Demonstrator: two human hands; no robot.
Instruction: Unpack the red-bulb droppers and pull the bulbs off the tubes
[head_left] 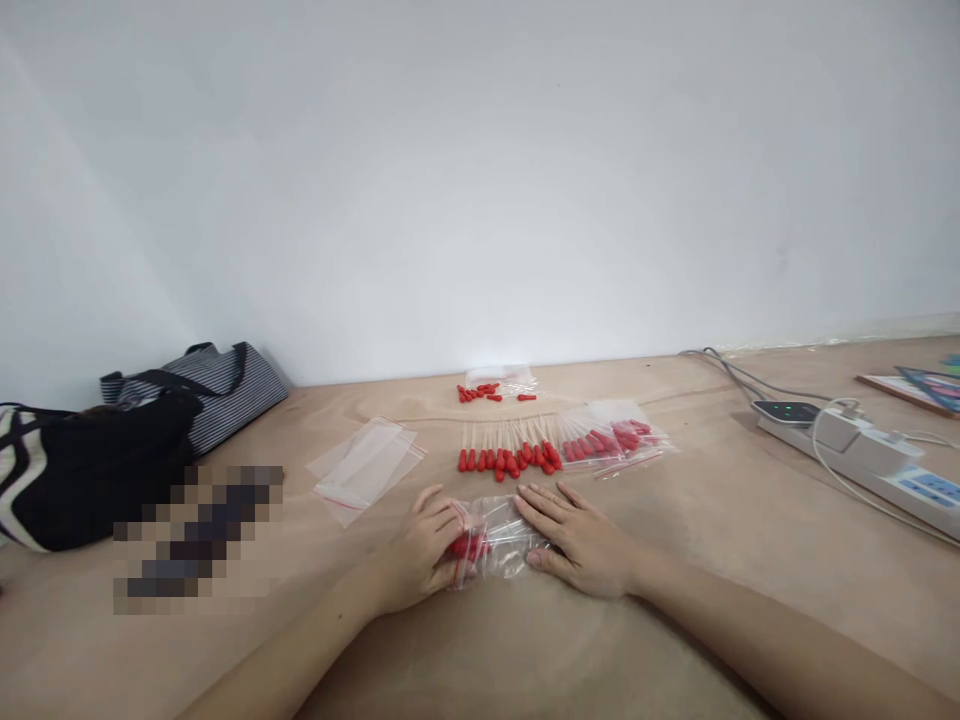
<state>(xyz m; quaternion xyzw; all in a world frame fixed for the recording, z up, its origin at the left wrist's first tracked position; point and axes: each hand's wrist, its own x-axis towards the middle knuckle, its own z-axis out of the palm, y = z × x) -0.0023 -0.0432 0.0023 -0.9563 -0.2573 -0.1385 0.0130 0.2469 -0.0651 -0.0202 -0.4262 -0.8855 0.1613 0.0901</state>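
A clear zip bag (510, 540) lies flat in front of me, with several red-bulbed droppers inside, their red bulbs (469, 545) towards its left end. My left hand (424, 550) is closed on that left end, its fingers curled over the edge and the thumb below. Flat on the bag's right part rests my right hand (589, 540), fingers outstretched and apart. Just beyond the hands, a row of loose droppers (510, 460) has red bulbs facing me and pale tubes pointing away.
Filled zip bags (615, 440) overlap the row's right end. Flat, unfilled bags (367, 470) lie left. More red-bulbed droppers (480, 393) are near the wall. A black bag (97, 470) and striped bag (232, 395) stand left; a power strip (885, 470) with cables lies right.
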